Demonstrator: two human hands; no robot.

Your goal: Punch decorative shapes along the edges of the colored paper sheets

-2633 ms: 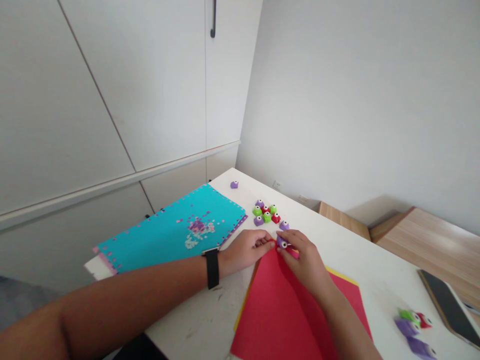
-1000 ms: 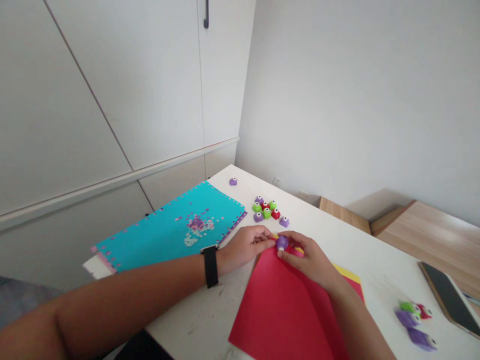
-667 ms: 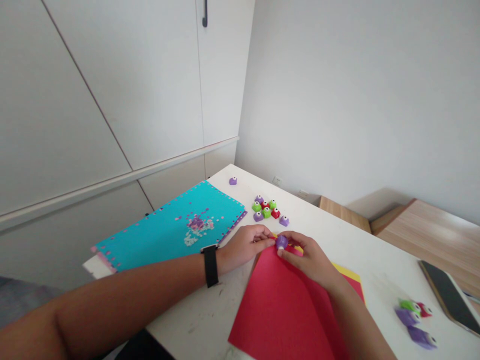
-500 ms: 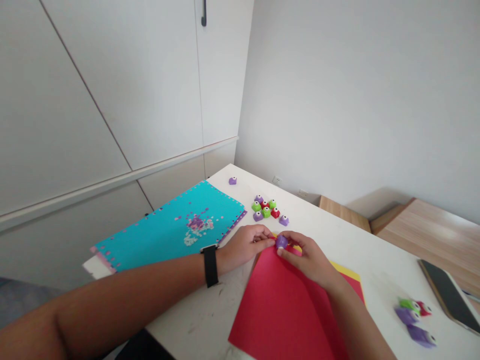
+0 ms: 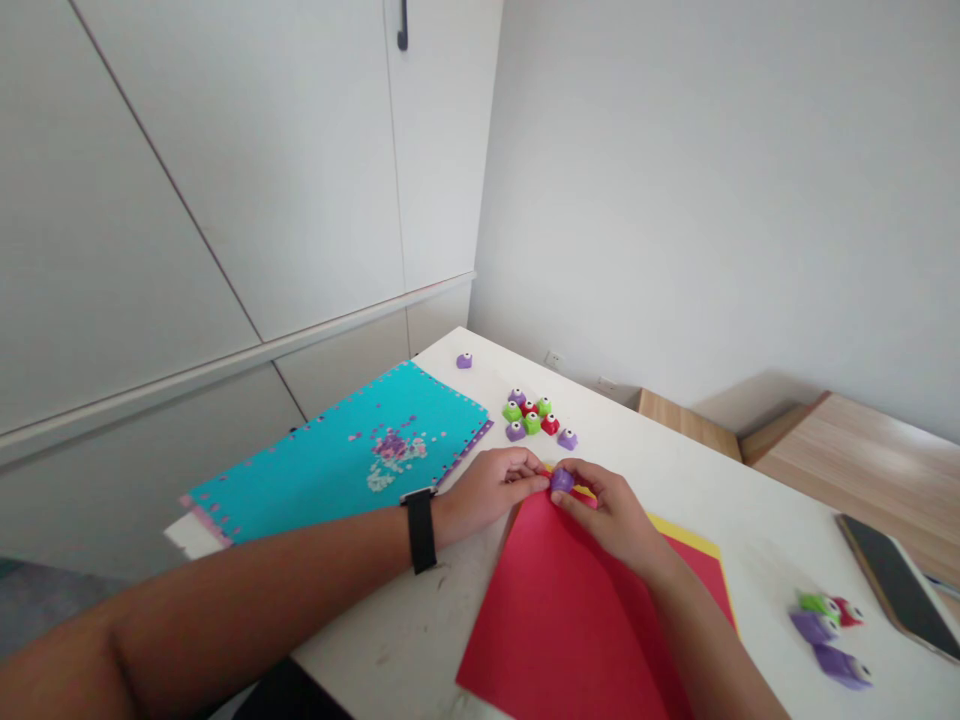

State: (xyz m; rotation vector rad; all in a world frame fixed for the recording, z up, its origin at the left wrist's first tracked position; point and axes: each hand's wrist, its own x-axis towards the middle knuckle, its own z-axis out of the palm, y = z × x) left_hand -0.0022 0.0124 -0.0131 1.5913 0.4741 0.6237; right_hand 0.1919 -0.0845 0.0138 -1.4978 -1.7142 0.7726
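Head view, over the white table (image 5: 375,640): your purple craft punch (image 5: 562,481) sits at the top corner of your red sheet (image 5: 555,610), between both hands. Right hand (image 5: 611,510): fingers closed on the punch, holding it at the paper's edge. Left hand (image 5: 487,488): curled against the punch and corner, wearing a black watch (image 5: 421,530); whether it grips, you cannot tell from here. Under the red sheet, a yellow sheet (image 5: 686,535). To your left, a teal sheet (image 5: 337,470), its edges dotted with holes, loose bits on it. Ahead, a cluster of punches (image 5: 531,415) and one lone purple punch (image 5: 464,361). Far right, three more punches (image 5: 825,630) beside a phone (image 5: 896,585)
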